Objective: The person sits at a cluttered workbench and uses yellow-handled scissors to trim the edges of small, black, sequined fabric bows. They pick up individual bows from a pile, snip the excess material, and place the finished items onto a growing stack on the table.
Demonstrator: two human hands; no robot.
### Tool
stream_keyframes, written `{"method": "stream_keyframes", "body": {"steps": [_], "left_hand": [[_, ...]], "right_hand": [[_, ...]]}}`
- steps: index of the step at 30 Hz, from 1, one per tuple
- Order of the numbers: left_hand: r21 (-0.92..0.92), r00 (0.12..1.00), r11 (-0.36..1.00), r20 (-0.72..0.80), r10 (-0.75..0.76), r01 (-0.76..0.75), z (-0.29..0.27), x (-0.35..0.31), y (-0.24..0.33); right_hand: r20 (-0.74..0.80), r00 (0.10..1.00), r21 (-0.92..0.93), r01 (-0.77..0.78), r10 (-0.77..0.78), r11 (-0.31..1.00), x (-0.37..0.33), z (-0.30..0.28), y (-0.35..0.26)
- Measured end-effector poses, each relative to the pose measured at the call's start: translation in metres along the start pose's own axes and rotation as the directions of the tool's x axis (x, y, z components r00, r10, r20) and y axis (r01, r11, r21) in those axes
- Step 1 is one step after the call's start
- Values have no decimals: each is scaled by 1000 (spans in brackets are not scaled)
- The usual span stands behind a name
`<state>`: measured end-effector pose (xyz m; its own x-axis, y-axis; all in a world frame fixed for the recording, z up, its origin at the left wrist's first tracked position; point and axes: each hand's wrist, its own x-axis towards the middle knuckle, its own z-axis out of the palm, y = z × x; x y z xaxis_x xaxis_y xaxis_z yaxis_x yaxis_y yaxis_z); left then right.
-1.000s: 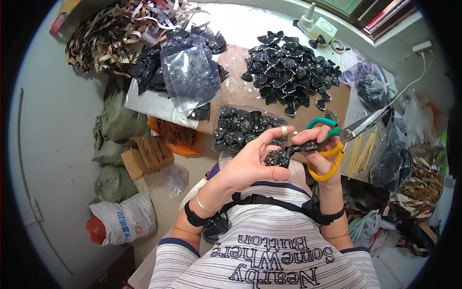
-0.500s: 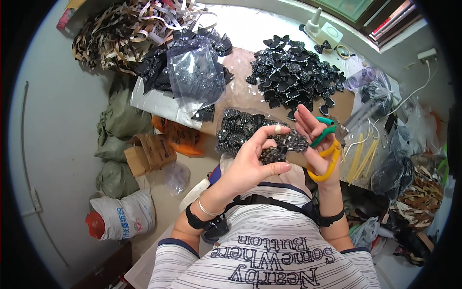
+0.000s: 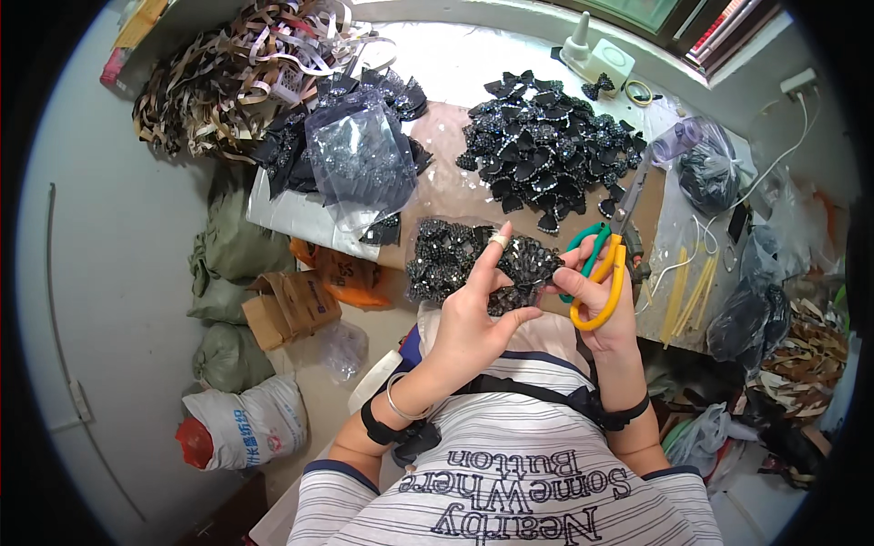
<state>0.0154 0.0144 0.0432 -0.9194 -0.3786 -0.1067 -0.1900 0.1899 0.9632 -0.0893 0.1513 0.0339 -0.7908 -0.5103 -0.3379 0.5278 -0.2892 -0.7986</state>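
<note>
Crowding the table (image 3: 446,127): a bow pile (image 3: 542,150), strips (image 3: 211,89), a bag (image 3: 360,164). Left hand (image 3: 473,318), blocking part of a pack (image 3: 442,255), pinches a bow (image 3: 532,262); right hand (image 3: 604,309) holds scissors (image 3: 617,244).

Heaped black bows (image 3: 544,150), tangled strips (image 3: 205,91), green-and-yellow-handled scissors (image 3: 619,235) and bulging sacks (image 3: 238,241) marked the room as a small craft workshop.

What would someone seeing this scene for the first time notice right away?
Probably the scissors in the right hand, with one green handle and one yellow. Next, the big heap of black sparkly bows on the table, beyond that hand, then the tangle of ribbons at the picture's upper left.
</note>
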Motion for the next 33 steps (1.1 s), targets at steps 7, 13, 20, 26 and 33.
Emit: {"method": "stream_keyframes", "body": {"steps": [7, 13, 20, 26, 33], "left_hand": [[-534, 982, 826, 137, -126, 181, 4, 10, -13], [-542, 986, 824, 118, -117, 163, 9, 23, -18], [-474, 980, 865, 180, -89, 166, 18, 40, -23], [-439, 959, 872, 260, -109, 218, 25, 51, -24], [-463, 896, 798, 393, -207, 387, 36, 78, -57]], "right_hand": [[52, 998, -69, 32, -29, 997, 6, -15, 1], [94, 996, -58, 1, 5, 998, 14, -27, 3], [197, 980, -91, 31, -12, 995, 21, -34, -11], [18, 997, -207, 82, -80, 975, 21, -33, -10], [-100, 995, -243, -37, 13, 969, 39, -58, 6]]}}
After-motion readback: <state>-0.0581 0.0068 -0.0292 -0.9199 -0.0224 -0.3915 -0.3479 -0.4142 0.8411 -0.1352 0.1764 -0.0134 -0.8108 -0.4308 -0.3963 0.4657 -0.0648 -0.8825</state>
